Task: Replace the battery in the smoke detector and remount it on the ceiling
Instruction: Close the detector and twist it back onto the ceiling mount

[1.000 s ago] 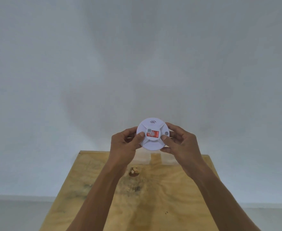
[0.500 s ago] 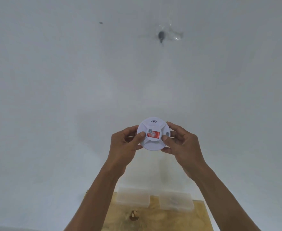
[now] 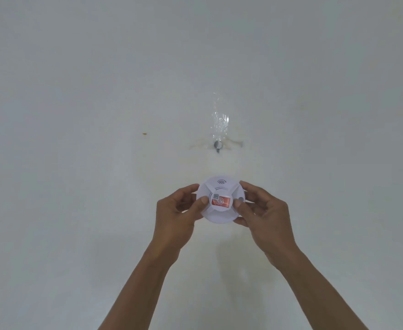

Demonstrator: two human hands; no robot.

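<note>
A round white smoke detector [image 3: 220, 186] with a red label on its face is held up in front of the white ceiling [image 3: 76, 91]. My left hand [image 3: 175, 215] grips its left edge, thumb on the face. My right hand [image 3: 263, 215] grips its right edge, thumb beside a small grey button. Above the detector, a small metal hook or screw [image 3: 217, 146] sticks out of the ceiling under a strip of clear tape [image 3: 219, 117]. The detector is well below that fixing and apart from it.
Yellowish stains spread around the metal fixing. A small brown speck [image 3: 144, 133] marks the ceiling to the left. Nothing else is in view but bare white surface.
The view has tilted upward: the wooden table and clear boxes have dropped out of sight and the ceiling fixing now sits lower in view, closer to the detector. Both hands keep the same hold.
</note>
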